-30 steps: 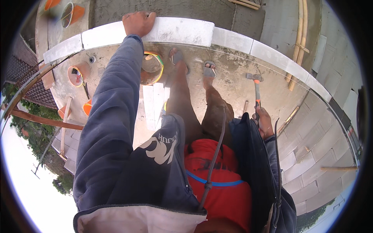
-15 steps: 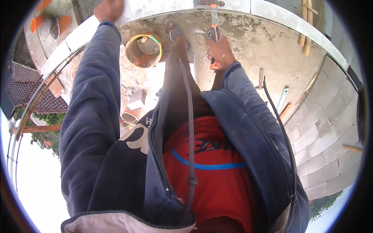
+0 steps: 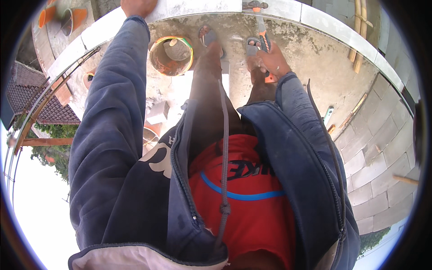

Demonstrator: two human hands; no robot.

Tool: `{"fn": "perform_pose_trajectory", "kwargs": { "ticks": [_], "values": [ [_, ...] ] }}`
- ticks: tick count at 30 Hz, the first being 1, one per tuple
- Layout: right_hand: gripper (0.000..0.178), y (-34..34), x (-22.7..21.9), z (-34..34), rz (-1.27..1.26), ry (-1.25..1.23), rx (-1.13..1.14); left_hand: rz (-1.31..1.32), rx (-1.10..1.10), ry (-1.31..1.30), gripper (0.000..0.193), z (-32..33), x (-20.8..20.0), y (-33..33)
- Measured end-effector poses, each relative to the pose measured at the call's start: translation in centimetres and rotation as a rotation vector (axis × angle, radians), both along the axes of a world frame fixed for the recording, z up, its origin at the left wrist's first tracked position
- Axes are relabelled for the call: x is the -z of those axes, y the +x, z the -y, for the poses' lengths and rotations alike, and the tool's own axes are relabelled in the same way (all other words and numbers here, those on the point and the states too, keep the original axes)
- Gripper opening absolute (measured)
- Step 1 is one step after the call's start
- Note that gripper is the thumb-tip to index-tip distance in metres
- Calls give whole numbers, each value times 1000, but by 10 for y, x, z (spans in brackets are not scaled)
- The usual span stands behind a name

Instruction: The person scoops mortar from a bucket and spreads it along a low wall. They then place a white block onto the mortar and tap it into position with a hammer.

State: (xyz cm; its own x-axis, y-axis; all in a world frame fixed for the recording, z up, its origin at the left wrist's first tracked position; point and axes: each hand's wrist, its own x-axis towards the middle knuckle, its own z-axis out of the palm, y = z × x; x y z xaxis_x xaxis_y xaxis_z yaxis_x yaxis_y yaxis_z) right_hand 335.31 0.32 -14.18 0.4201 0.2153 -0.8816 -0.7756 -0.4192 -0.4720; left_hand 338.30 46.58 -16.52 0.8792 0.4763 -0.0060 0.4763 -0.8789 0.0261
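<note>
A hammer with a grey and orange handle is gripped in my right hand. Its metal head lies over the top of a curved-looking row of pale blocks, close to the right end of a raised white block. Whether the head touches the blocks I cannot tell. At the upper edge, my left hand is at the left part of that raised block; its fingers are cut off by the frame. A thin taut line runs along the near side of the row.
A bucket with a yellow-green rim stands left of my feet. Near it lies a pale block. Orange buckets stand beyond the row. At right are a block wall, bamboo poles and a level.
My right hand and the hammer have shifted right in view, and my left hand has shifted right and up. My right foot now shows beside the hammer. The hammer remains in my grip.
</note>
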Motion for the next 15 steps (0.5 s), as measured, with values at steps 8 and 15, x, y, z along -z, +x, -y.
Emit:
{"fn": "perform_pose_trajectory", "kwargs": {
  "ticks": [8, 15],
  "values": [
    [26, 0, 33, -23, 151, -64, 366, -43, 11, -55, 51, 13, -12, 17],
    [36, 11, 11, 2, 28, 39, 91, -1, 66, -14, 48, -2, -18, -1]
  ]
}}
